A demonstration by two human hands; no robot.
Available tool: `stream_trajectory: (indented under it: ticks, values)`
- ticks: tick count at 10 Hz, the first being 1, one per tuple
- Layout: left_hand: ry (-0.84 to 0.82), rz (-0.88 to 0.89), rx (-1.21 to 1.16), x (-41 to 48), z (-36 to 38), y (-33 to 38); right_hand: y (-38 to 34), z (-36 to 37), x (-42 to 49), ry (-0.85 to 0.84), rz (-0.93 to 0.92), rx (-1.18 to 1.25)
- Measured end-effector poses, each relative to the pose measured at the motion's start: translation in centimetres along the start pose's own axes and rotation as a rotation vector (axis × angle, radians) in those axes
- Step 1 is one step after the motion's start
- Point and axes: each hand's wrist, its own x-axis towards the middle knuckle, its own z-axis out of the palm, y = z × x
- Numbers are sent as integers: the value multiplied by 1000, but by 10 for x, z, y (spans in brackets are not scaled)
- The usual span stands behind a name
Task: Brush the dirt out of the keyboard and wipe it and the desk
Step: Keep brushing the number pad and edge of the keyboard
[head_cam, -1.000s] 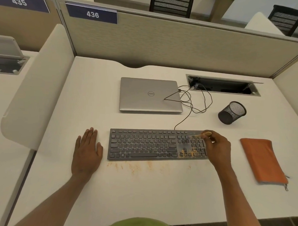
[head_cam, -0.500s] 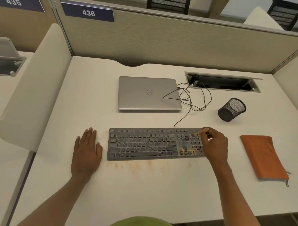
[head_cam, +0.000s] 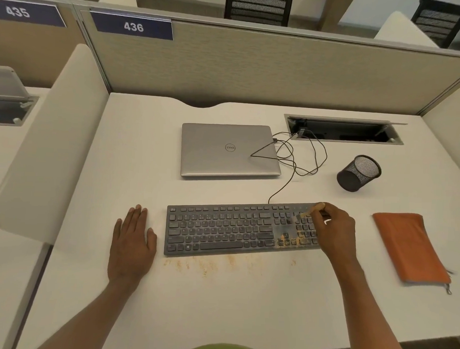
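A dark grey keyboard (head_cam: 221,229) lies across the middle of the white desk (head_cam: 218,300). Orange dirt (head_cam: 286,240) covers its right-hand keys, and more crumbs (head_cam: 209,265) lie on the desk along its front edge. My right hand (head_cam: 334,231) grips a small brush (head_cam: 310,212) over the number pad; its bristles are blurred against the keys. To the left of the keyboard, my left hand (head_cam: 132,241) rests flat on the desk with straight fingers. An orange cloth (head_cam: 407,245) lies to the right.
A closed silver laptop (head_cam: 228,150) sits behind the keyboard, with a tangle of cable (head_cam: 298,156) running to an open cable hatch (head_cam: 344,130). A black mesh pen cup (head_cam: 358,173) lies tipped on its side. Partition walls stand at the back and both sides.
My right hand and the brush have shifted slightly between the upper and lower number-pad keys. The left hand has stayed flat in place.
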Motion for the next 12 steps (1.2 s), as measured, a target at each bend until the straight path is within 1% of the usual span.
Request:
stream_trajectory:
  ticks: [1,3,4,5,6,8,9,10,11,12]
  values:
    - [3,-1,-4,0,-1,0,1,2,-1,11,-16,13]
    - [6,2,5,0,0,-1,11,3,-2,-34,42,-53]
    - [7,7,8,0,0,0,7,-2,-4,-1,54,15]
    - [13,10,9,0,1,-1,5,-3,-3,39,44,20]
    - [14,8,6,0,1,-1,6,-2,-3,28,45,15]
    - [9,-1,7,0,1,0,8,-2,-3,-59,57,-7]
    - [6,-4,6,1,1,0,5,-4,-3,-30,65,9]
    - [6,-8,2,0,1,-1,5,-5,-3,45,42,25]
    - [8,-8,-1,0,1,0,6,-4,-4,55,28,27]
    - [3,-11,-4,0,0,0,7,-2,-7,18,51,29]
